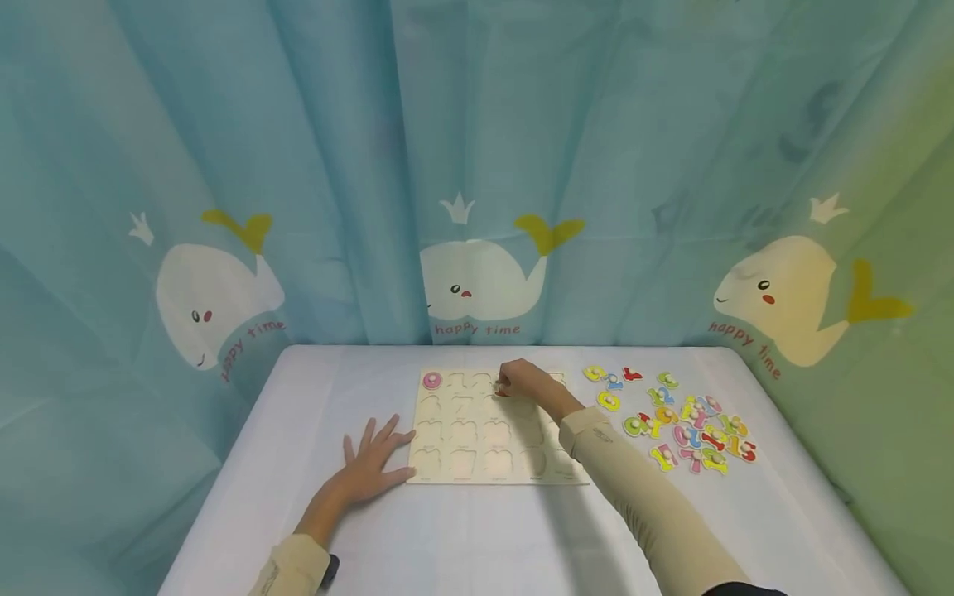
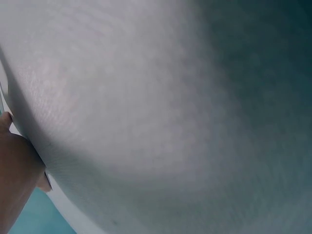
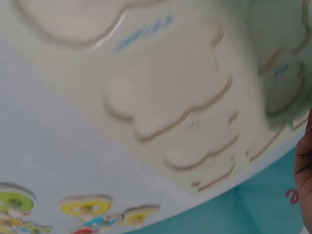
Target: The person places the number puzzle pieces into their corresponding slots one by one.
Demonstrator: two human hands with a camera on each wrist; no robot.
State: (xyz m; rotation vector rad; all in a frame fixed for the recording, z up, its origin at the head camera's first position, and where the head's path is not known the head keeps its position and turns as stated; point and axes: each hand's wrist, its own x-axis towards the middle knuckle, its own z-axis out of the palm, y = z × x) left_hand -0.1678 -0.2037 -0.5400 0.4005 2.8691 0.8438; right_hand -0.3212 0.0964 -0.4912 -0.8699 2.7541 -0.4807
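Note:
A pale wooden number puzzle board (image 1: 443,424) with rows of shallow cut-outs lies flat on the table. My left hand (image 1: 367,465) rests on the table with fingers spread, fingertips right at the board's left edge; part of it shows in the left wrist view (image 2: 18,170). Over the board's top row, my right hand (image 1: 526,381) pinches a small number puzzle piece (image 1: 498,387), of which only a bit of colour shows past the fingertips. A pink round piece (image 1: 431,381) sits in the top left cut-out. The right wrist view has just the edge of the right hand (image 3: 304,170).
To the right of the board lie several loose coloured number pieces (image 1: 693,437) with knobs, some overlapping. A yellow ring-shaped piece (image 1: 608,401) is among those nearest the board. A blue whale-print curtain (image 1: 343,207) hangs behind the white table (image 1: 298,397).

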